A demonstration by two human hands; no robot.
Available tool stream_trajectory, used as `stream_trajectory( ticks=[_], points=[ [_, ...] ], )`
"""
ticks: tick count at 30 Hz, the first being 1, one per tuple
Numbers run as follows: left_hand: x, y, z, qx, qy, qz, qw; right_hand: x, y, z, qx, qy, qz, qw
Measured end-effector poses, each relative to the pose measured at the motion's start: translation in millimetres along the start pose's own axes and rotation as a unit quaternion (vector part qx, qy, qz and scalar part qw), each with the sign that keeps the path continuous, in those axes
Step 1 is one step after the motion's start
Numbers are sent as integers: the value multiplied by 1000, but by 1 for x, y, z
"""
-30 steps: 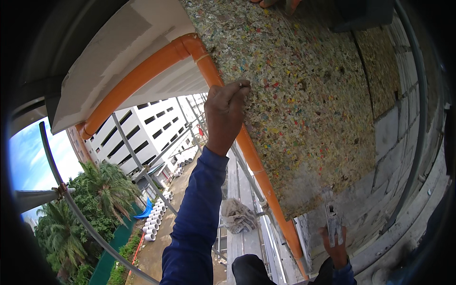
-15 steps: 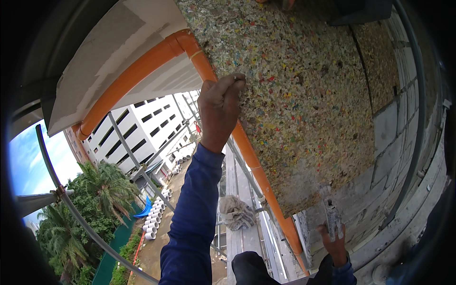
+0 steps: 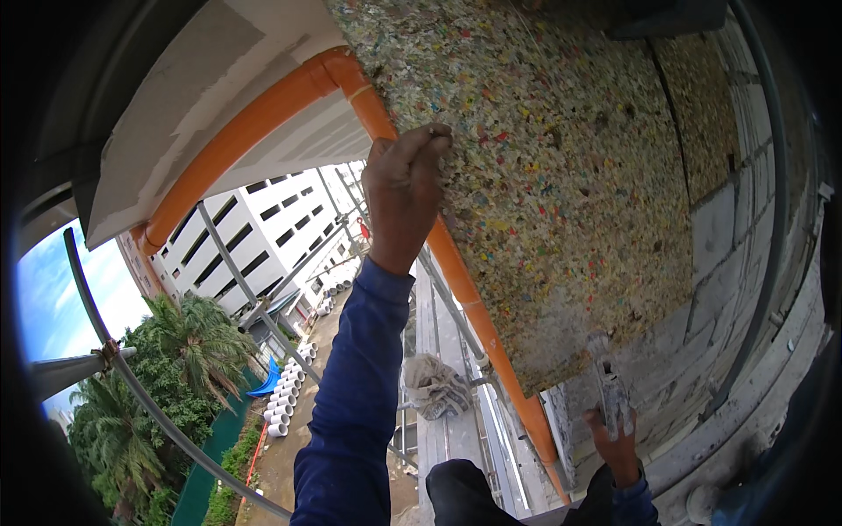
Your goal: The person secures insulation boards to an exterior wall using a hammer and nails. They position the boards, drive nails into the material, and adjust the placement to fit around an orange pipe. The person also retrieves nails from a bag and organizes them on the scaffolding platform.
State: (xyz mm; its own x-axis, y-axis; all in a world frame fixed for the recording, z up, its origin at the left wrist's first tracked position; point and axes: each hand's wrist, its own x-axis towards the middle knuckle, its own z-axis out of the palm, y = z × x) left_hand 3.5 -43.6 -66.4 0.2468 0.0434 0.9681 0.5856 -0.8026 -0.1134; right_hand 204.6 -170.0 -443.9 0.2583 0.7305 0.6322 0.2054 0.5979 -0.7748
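Observation:
My left hand (image 3: 406,188) is raised at the left edge of a speckled board (image 3: 561,193), its fingers curled closed, just in front of an orange pipe (image 3: 456,263). Whatever those fingers may hold is hidden. Lower right, my right hand (image 3: 619,449) grips a grey, mortar-crusted hand tool (image 3: 611,386); its exact kind is unclear. The tool's tip points up toward the board's lower edge, where a pale, dusty patch shows. Colourful flakes cover the board, and a dark seam runs down its right side.
Below is a scaffold walkway (image 3: 447,447) with a crumpled, pale sack (image 3: 434,387) on it. Scaffold tubes (image 3: 175,427) cross at left. A grey block wall (image 3: 732,263) stands right of the board. Far below, white pipes (image 3: 282,405) lie beside the ground path.
My left hand sits slightly higher along the board's edge, still closed. The right hand and its tool have barely moved; the whole view has shifted a little.

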Motion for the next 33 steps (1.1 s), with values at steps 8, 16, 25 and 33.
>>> stream_trajectory(
  ticks=[8, 16, 25, 33],
  points=[
    [0, -1, 9, -57, 50, -8, 997, 0, -3, 2, 22, 1, 50, 999],
    [3, -1, 10, -6, 64, 20, 998, -2, -1, 1, 44, -15, 95, 994],
    [5, -8, 14, -29, 70, 64, 995, 4, -14, -4, 56, -6, 143, 988],
    [8, -4, 10, 28, 50, 69, 996, 24, -41, -10, 40, -39, 174, 983]
  ],
)
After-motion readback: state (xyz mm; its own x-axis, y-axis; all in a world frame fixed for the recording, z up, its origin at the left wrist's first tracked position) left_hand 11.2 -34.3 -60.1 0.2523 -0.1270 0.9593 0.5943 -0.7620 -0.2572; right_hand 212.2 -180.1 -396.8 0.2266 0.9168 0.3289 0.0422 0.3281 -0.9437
